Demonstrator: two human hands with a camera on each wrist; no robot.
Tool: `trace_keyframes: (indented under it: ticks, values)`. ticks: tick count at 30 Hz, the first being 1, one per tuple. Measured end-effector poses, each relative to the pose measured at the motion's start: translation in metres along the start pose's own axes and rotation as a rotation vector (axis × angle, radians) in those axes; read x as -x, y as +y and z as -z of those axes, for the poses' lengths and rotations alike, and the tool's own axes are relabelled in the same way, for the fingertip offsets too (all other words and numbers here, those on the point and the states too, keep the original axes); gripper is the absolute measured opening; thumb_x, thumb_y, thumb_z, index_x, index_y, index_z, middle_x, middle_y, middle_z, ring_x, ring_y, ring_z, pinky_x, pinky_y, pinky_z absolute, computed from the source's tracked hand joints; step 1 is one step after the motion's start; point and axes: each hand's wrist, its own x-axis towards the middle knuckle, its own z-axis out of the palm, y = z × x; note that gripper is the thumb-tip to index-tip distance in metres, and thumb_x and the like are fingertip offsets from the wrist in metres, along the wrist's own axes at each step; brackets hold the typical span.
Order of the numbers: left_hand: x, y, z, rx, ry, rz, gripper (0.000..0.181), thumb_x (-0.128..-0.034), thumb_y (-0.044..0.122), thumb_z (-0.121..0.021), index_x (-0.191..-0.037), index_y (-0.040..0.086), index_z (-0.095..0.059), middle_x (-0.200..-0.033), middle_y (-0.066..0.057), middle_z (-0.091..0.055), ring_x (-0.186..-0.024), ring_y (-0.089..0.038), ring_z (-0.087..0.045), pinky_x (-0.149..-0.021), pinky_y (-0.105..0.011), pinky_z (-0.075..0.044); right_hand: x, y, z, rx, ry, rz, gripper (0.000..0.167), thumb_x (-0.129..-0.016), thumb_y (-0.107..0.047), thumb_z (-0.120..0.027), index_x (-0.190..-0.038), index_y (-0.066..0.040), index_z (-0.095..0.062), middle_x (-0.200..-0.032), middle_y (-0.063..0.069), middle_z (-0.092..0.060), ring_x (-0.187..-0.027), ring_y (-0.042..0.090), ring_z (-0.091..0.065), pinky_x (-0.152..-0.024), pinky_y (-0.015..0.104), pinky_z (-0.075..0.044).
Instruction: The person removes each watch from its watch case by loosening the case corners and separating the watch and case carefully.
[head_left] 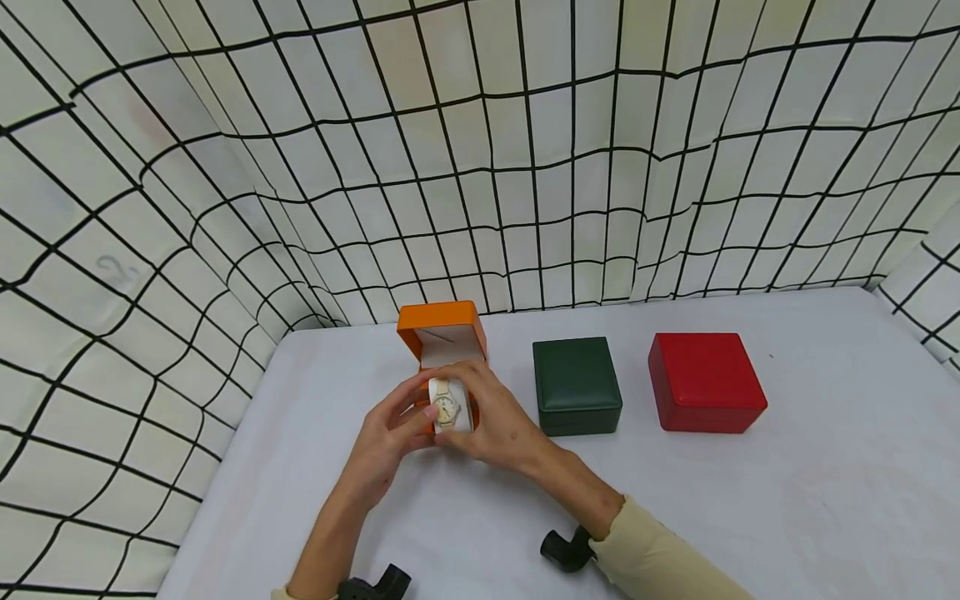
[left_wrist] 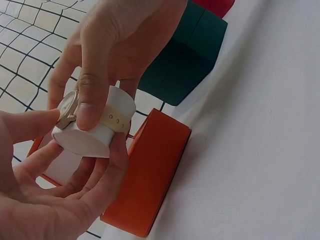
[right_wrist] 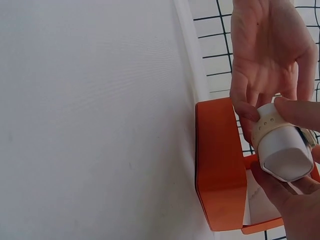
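Observation:
A wristwatch [head_left: 446,409] with a cream strap is wrapped around a white watch pillow [left_wrist: 82,142], held between both hands above the orange watch box [head_left: 437,314]. My left hand [head_left: 384,437] grips it from the left, its thumb at the watch's edge and fingers beneath the pillow. From the other side my right hand [head_left: 501,421] pinches the pillow, its thumb lying along the strap in the left wrist view. The strap's holes show on the pillow [right_wrist: 287,155] in the right wrist view. Behind the hands the box stands with its lid raised; its lower part is mostly hidden.
A closed dark green box [head_left: 577,386] stands right of the orange one, and a closed red box [head_left: 707,382] farther right. All rest on a white-covered table [head_left: 825,500]. A black grid net [head_left: 525,167] over white sheeting borders the back and left.

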Motion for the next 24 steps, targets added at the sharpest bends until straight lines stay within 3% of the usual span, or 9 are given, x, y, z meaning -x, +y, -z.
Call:
trace_keyframes:
  ticks: [17, 24]
  values:
    - [0.0005, -0.0017, -0.0015, 0.046, -0.024, -0.017, 0.053, -0.1051, 0.015, -0.059, -0.156, 0.019, -0.045, -0.152, -0.009, -0.046, -0.124, -0.025, -0.054, -0.090, -0.032, -0.062, 0.0017, -0.0001, -0.0014, -0.012, 0.015, -0.011, 0.067, -0.081, -0.007, -0.088, -0.139, -0.012, -0.055, -0.142, 0.005, -0.055, -0.127, 0.021, -0.057, -0.110, 0.044, -0.052]
    - [0.0023, 0.0022, -0.0017, 0.052, 0.006, 0.015, 0.056, -0.1026, 0.012, -0.061, -0.156, 0.014, -0.045, -0.154, -0.014, -0.046, -0.120, -0.026, -0.056, -0.088, -0.033, -0.063, 0.0018, -0.0004, -0.0019, -0.044, -0.005, -0.010, 0.066, -0.083, -0.003, -0.085, -0.141, -0.011, -0.055, -0.143, 0.005, -0.053, -0.132, 0.020, -0.054, -0.115, 0.043, -0.050]
